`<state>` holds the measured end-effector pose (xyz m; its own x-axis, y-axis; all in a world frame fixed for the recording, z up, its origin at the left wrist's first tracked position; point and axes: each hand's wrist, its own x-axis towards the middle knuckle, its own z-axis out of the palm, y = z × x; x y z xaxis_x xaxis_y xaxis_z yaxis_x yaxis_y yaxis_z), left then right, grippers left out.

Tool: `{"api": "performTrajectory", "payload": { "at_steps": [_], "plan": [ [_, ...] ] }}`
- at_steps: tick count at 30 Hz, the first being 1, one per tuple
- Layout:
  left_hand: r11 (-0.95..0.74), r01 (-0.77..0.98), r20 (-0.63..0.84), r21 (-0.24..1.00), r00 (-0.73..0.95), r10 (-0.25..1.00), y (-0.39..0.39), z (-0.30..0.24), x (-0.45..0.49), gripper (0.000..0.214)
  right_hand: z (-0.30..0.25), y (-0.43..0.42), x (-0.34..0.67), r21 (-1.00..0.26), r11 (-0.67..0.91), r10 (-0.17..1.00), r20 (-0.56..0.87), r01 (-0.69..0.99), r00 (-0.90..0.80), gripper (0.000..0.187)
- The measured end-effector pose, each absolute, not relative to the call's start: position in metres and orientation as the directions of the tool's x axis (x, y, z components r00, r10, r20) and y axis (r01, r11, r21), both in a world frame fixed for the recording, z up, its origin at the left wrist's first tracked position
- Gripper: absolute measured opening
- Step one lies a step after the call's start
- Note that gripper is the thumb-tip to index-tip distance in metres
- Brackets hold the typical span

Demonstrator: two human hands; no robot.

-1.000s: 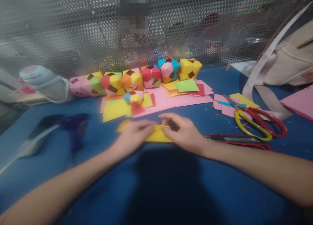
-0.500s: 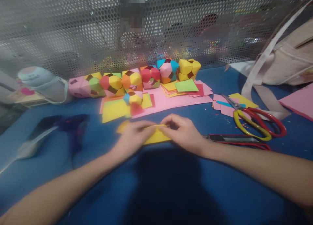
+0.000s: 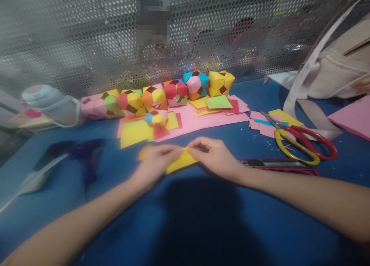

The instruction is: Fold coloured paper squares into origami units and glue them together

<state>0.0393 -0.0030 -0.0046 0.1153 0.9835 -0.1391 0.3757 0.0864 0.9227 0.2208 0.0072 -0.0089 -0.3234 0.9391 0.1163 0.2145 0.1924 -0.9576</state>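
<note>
A piece of yellow paper (image 3: 182,162) lies low over the table in front of me, with both my hands on it. My left hand (image 3: 157,160) is closed on its left side, thumb and fingers pinching near the upper edge. On the right side my right hand (image 3: 209,154) pinches the same edge, its fingers curled. An orange-yellow paper piece (image 3: 142,153) peeks out beyond my left hand; most of it is hidden. Just behind the hands sit sheets of yellow paper (image 3: 134,135) and a small multicoloured folded-paper shape (image 3: 157,119).
Several folded-paper balls (image 3: 176,91) line the back by a perforated metal panel (image 3: 115,38). Scissors (image 3: 300,142) and a box cutter (image 3: 271,164) lie right. A blurred glue gun (image 3: 86,154) lies left, near a pale bottle (image 3: 52,104). A beige bag (image 3: 338,69) stands at far right.
My right hand's fingertips have shifted slightly left along the paper's upper edge, closer to my left hand. The whole view has moved a little.
</note>
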Motion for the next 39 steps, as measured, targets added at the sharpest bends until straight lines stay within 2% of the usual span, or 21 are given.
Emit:
{"api": "performTrajectory", "payload": {
  "at_steps": [11,15,20,29,36,39],
  "plan": [
    [-0.007,0.51,-0.084,0.86,0.154,0.984,-0.005,0.006,0.041,0.028,-0.007,0.007,0.221,-0.971,0.148,0.944,0.083,0.186,-0.32,0.012],
    [-0.03,0.563,-0.075,0.826,0.162,0.984,-0.005,0.01,0.041,0.028,-0.007,0.007,0.222,-0.967,0.176,0.935,0.106,0.182,-0.339,0.015],
    [-0.093,0.584,-0.032,0.806,0.2,0.979,-0.009,0.014,0.044,0.026,-0.006,0.005,0.222,-0.946,0.207,0.929,0.11,0.251,-0.353,0.017],
    [-0.141,0.619,-0.004,0.773,0.227,0.974,-0.013,0.017,0.046,0.025,-0.008,0.003,0.221,-0.887,0.369,0.904,0.273,0.279,-0.33,0.014],
    [-0.004,0.586,-0.121,0.81,0.174,0.977,-0.012,0.015,0.043,0.032,-0.009,0.006,0.225,-0.837,0.453,0.877,0.357,0.306,-0.322,0.014],
    [-0.025,0.577,-0.096,0.816,0.178,0.979,-0.01,0.015,0.043,0.031,-0.009,0.007,0.225,-0.832,0.459,0.876,0.364,0.313,-0.317,0.014]
  ]
}}
